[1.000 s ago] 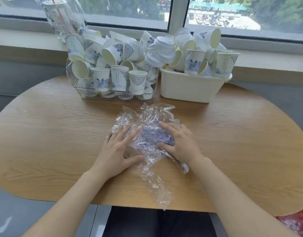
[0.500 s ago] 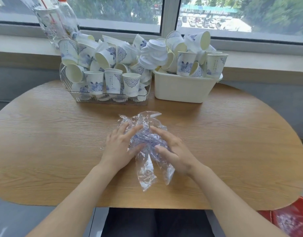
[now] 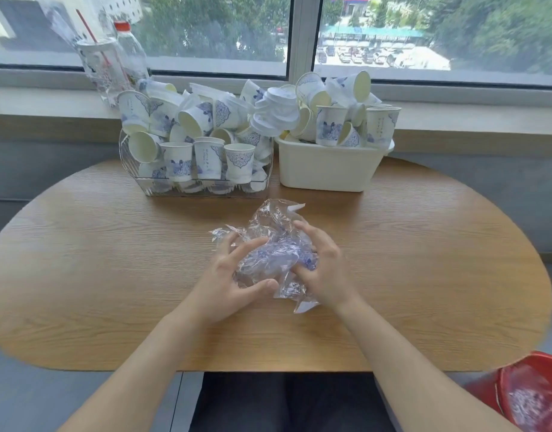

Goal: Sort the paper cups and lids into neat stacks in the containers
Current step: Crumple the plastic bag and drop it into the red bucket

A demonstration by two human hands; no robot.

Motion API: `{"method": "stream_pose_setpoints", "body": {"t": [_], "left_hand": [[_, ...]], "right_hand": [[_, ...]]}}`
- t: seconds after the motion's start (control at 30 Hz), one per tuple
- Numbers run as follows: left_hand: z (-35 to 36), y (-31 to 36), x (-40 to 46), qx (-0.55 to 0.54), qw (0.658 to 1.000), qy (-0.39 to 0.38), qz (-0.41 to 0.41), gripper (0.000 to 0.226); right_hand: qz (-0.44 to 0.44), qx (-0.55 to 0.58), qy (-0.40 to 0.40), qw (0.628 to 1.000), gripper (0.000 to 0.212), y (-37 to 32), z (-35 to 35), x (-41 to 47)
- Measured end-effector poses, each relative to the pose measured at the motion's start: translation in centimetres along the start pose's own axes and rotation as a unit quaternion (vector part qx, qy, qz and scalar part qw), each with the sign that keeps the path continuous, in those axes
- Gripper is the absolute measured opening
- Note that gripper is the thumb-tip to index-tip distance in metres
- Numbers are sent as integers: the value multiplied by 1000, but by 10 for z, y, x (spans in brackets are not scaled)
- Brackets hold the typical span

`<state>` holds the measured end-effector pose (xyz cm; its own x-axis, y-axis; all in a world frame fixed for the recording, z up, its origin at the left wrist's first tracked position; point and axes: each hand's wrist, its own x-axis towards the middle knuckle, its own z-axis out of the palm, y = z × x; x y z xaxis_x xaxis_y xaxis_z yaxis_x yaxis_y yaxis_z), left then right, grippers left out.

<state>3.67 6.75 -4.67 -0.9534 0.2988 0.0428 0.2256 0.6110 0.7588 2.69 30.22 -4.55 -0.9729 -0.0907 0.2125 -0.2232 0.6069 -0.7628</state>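
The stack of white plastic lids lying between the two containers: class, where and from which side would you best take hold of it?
Probably grip the stack of white plastic lids around its middle, coming from above and the front. It lies tilted across the gap between the clear plastic basket and the white plastic tub; loose patterned paper cups crowd its sides and back. A wrap-around grip should keep the lids nested.

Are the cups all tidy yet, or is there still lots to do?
Lots left. Nothing looks sorted: cups lie jumbled in the clear basket and the white tub, with lids heaped between. In hand now: the left hand and right hand scrunch a plastic wrapper on the table. All the stacking remains.
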Motion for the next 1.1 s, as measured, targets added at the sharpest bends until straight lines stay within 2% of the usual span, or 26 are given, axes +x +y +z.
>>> {"method": "stream_pose_setpoints", "body": {"t": [0.13,0.27,0.33,0.4,0.47,0.5,0.63,0.73,0.8,0.97,1.1], "left_hand": [[19,23,-7,-82,996,-7,20,94],[41,53,-7,-167,985,4,38,103],[47,65,-6,-184,982,13,39,109],[48,72,-4,-194,980,11,40,113],[49,77,-3,-196,979,5,55,113],[49,80,-2,-191,979,3,64,111],[59,101,4,-180,979,-3,95,97],[75,121,8,-186,974,-24,131,90],[88,136,10,-167,973,-40,152,87],[132,171,14,-93,971,-93,200,80],[174,203,5,-84,955,-146,246,84]], "right_hand": [[15,68,95,993,41,-11,-8,-4],[89,158,113,977,29,-27,-19,-13],[125,239,81,960,31,-32,-29,-24],[141,372,12,918,40,-30,-41,-34],[115,464,-61,876,42,-26,-55,-46],[100,469,-78,874,45,-23,-63,-52],[54,414,-87,905,67,-9,-94,-75],[-13,282,-44,958,78,-1,-117,-95],[-48,184,-13,982,80,8,-133,-105],[-13,149,61,987,79,36,-174,-147],[-1,116,146,983,75,62,-201,-190]]}}
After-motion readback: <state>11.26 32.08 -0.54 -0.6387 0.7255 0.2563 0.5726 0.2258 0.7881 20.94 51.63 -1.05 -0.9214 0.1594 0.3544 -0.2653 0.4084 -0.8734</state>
